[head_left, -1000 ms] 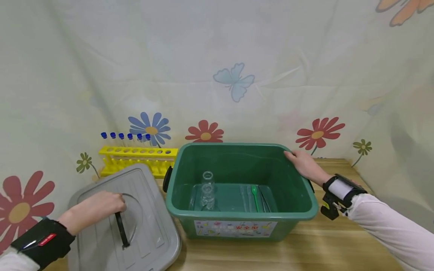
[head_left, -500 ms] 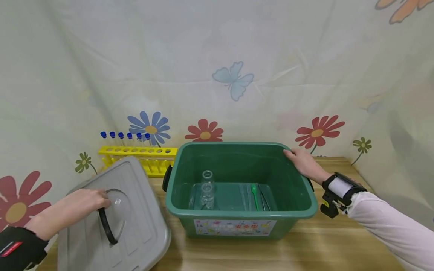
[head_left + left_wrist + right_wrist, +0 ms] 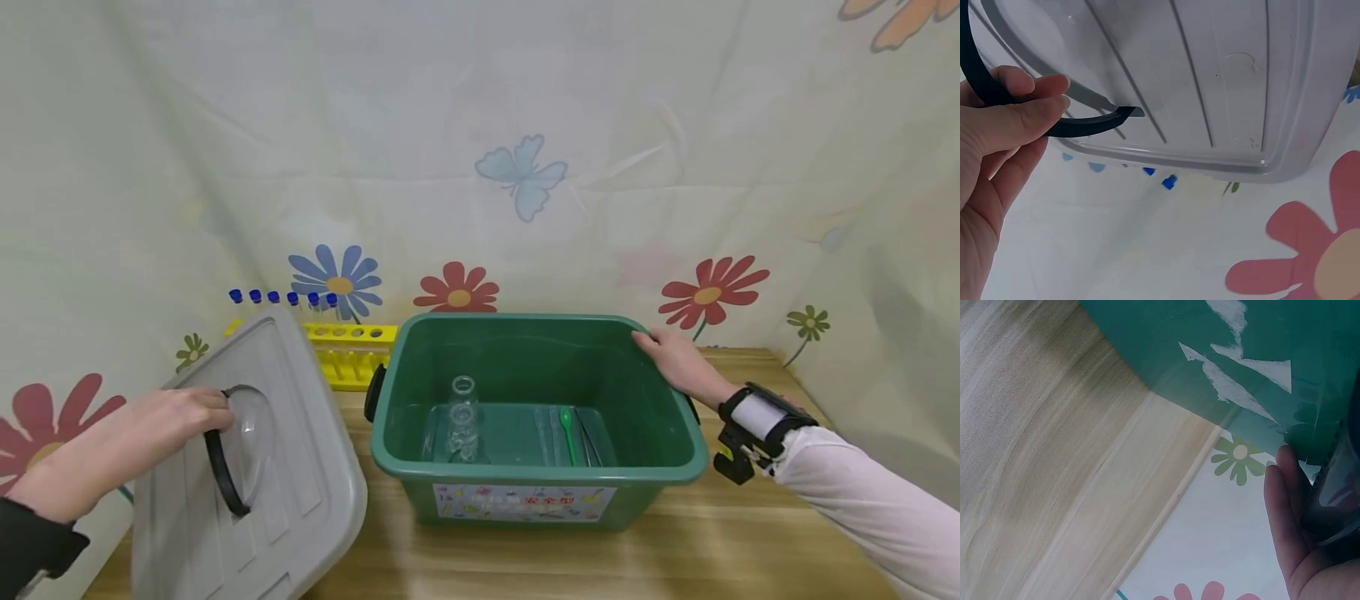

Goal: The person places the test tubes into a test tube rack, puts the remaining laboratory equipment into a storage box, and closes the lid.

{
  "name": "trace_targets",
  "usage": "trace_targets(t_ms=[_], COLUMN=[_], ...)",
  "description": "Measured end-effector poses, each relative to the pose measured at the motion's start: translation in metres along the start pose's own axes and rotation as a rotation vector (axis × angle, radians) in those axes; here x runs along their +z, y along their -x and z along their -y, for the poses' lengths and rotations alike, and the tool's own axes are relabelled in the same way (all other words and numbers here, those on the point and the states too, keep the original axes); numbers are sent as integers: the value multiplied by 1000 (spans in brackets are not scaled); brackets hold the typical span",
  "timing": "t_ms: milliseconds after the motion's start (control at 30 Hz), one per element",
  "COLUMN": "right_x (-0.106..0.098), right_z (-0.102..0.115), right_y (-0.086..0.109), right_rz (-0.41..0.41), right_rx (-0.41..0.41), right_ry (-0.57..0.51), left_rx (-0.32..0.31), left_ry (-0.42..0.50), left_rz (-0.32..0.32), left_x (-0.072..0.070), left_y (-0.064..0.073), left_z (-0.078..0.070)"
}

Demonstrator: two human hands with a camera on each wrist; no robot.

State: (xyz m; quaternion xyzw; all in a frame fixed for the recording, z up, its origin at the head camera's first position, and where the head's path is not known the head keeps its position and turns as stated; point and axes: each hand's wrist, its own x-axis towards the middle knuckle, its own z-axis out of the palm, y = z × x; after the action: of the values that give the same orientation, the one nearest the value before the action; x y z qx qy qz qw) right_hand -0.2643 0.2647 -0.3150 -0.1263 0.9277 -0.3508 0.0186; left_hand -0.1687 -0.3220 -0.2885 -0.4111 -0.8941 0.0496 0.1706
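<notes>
My left hand (image 3: 168, 425) grips the black handle (image 3: 220, 475) of a grey plastic lid (image 3: 300, 467). The lid is tilted, its far end raised, left of a green storage bin (image 3: 525, 358). In the left wrist view, thumb and fingers close round the handle (image 3: 1094, 127). My right hand (image 3: 686, 367) holds the bin's right rim near the back corner, thumb over the edge. From the right wrist, its fingers lie along the outer wall beside a black part. Inside the bin are clear glass bottles (image 3: 462, 433), a green spoon (image 3: 567, 429) and thin metal tweezers (image 3: 588, 439).
Behind the lid stands a yellow test tube rack (image 3: 352, 333), partly hidden, with several blue-capped tubes (image 3: 292, 298). The wooden table (image 3: 517, 562) reaches back to a flower-printed curtain (image 3: 525, 250). A black side handle (image 3: 375, 392) juts from the bin's left.
My left hand has moved left and slightly up with the lid, tilting it more steeply. The lid now covers more of the rack. The right hand stays on the bin.
</notes>
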Motion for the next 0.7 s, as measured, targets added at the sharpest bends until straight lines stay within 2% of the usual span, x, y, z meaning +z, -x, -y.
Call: trace_targets(t_ms=[100, 167, 367, 533, 700], right_x=[-1, -1, 0, 0, -1], right_z=[0, 1, 0, 0, -1], right_y=[1, 1, 1, 1, 3], right_rz=[4, 6, 4, 7, 4], right_rx=[4, 2, -4, -14, -21], right_ry=[4, -1, -5, -23, -64], left_rx=[-23, -20, 27, 81, 86], left_ry=[3, -3, -33, -37, -31], left_rz=[49, 51, 3, -71, -109], left_x=[-13, -20, -32, -39, -46], left_y=[-4, -6, -18, -35, -53], left_z=[0, 1, 0, -3, -6])
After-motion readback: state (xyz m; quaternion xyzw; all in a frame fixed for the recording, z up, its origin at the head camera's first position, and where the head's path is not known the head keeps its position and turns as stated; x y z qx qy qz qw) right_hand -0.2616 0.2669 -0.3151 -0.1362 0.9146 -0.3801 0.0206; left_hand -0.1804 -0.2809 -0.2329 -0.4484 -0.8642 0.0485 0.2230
